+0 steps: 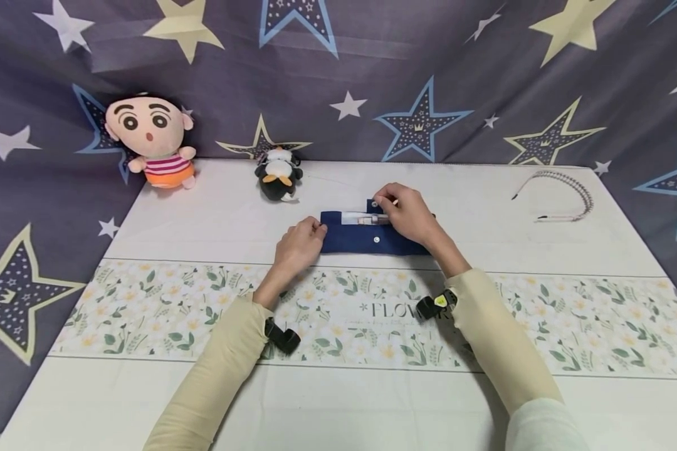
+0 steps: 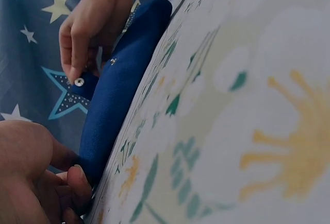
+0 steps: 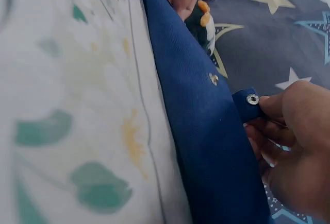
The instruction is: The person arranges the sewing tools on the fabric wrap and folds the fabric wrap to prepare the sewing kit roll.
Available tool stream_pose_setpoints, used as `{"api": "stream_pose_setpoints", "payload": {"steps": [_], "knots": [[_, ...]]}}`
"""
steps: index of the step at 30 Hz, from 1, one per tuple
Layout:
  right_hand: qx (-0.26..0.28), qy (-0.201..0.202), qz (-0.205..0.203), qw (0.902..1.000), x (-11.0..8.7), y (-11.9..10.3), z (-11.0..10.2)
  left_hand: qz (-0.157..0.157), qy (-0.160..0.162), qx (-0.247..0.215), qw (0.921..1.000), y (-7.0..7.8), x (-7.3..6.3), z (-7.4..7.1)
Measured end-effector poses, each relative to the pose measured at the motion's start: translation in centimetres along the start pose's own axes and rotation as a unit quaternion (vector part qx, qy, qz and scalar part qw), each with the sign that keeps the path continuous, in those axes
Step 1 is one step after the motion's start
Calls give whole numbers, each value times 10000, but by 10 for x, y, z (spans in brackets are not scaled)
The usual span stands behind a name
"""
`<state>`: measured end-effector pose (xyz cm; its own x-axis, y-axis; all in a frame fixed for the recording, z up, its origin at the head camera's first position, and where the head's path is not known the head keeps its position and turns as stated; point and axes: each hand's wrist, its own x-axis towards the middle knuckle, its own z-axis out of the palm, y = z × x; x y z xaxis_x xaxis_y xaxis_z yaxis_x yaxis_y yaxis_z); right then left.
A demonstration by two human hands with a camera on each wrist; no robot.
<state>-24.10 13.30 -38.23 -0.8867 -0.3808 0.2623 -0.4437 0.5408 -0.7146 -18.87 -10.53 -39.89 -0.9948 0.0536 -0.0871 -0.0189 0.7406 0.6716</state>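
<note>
A dark blue fabric pouch [image 1: 344, 241] lies lengthwise on the table, its upper opening showing a white strip and a slim clear-and-silver item [image 1: 372, 219]. My left hand [image 1: 298, 246] pinches the pouch's left end between thumb and fingers. With thumb and fingertips, my right hand [image 1: 406, 213] grips the short strap [image 3: 244, 112] that carries a metal snap [image 3: 252, 99], holding it raised away from the pouch front. The matching snap stud [image 1: 377, 240] sits uncovered on the pouch's front. Part of the pouch's right side is hidden behind my right hand.
Behind the pouch, to the left, lies a penguin plush [image 1: 278, 175]. A doll in a striped shirt [image 1: 166, 164] leans at the back left corner. A beaded headband [image 1: 583, 194] lies back right. A floral-printed band [image 1: 203, 313] crosses the white table; a star-patterned cloth [image 1: 457, 62] hangs behind.
</note>
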Motion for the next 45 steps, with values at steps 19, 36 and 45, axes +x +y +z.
{"api": "stream_pose_setpoints", "payload": {"steps": [19, 36, 45], "knots": [[-315, -36, -1724, 9845, -38, -1, 5, -43, 109, -114, 9999, 1, -1, 3], [-483, -285, -1635, 9849, -46, 3, 5, -86, 132, -83, 9998, 1, 0, 3], [-477, -61, -1961, 9794, -46, 5, 7, -70, 115, -123, 9998, 1, 0, 4]]}}
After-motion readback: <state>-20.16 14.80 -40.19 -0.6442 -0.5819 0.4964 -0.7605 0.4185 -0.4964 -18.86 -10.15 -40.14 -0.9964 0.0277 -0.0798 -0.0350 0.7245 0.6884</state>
